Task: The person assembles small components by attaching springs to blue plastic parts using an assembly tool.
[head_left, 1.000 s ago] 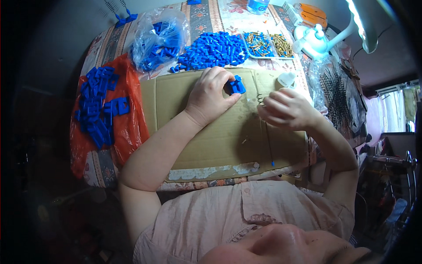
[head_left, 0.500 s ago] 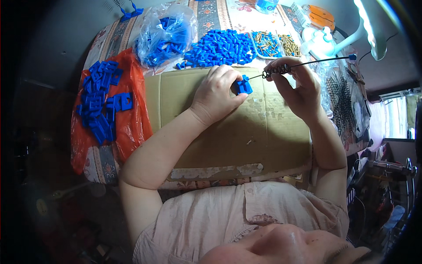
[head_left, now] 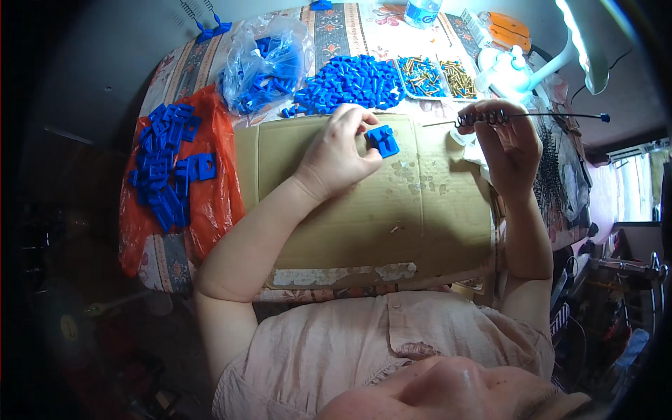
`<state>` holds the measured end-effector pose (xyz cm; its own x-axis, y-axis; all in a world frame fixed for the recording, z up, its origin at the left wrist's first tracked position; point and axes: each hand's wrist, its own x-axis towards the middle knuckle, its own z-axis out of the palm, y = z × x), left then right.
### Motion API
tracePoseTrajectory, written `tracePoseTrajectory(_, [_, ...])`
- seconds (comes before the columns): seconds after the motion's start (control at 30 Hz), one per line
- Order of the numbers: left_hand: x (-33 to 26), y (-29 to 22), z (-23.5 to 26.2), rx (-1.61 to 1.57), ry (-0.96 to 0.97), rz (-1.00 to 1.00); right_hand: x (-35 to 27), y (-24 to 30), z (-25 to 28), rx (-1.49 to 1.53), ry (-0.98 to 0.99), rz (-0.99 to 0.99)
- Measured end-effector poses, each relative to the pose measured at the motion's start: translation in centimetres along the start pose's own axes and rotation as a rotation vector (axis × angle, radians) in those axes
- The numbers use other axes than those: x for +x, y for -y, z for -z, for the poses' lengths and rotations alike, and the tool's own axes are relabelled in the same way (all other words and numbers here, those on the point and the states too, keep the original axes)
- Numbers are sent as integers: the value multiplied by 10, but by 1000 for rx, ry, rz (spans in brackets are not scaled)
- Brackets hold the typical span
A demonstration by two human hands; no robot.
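Observation:
My left hand (head_left: 337, 145) is closed on a blue plastic bracket (head_left: 383, 141), gripping its left side between thumb and fingers above the cardboard. To the right, my right hand (head_left: 514, 143) pinches a black coiled wire spring (head_left: 483, 119). From the coil, a short straight end points left towards the bracket, apart from it. A longer straight end runs right to a small blue tip (head_left: 605, 117). The fingertips partly hide the coil.
A cardboard sheet (head_left: 350, 231) covers the middle of the table. Behind it lie a pile of blue cone-shaped pieces (head_left: 357, 80) and a clear tray of brass-coloured and blue parts (head_left: 423, 77). Blue brackets (head_left: 164, 164) rest on a red bag (head_left: 217, 210). Black springs (head_left: 551, 168) lie right; a lamp (head_left: 584, 49) overhangs.
My right hand has moved right with the spring, drawing its wire end away from the bracket. My left hand still grips the bracket, which has shifted slightly left and turned.

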<state>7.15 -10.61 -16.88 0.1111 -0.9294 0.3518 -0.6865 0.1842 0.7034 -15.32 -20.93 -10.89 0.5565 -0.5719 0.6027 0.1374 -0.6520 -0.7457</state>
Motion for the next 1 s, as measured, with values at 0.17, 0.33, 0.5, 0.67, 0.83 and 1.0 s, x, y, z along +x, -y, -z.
tracePoseTrajectory(0.17, [17,5,27,-65,-141,46,-15,-2,10,148,-41,-72])
tracePoseTrajectory(0.33, [42,12,16,341,-99,-69,-12,-11,8,200,-5,-60])
tracePoseTrajectory(0.5, [62,13,-3,497,20,-36,-15,-11,3,252,-36,-7])
tracePoseTrajectory(0.67, [70,19,1,415,91,70,-14,-13,7,237,-31,-1])
tracePoseTrajectory(0.83, [73,-4,28,-565,-61,269,-17,-6,9,300,-88,1])
tracePoseTrajectory(1.0, [48,-39,30,-726,-17,164,-16,3,10,360,-128,23])
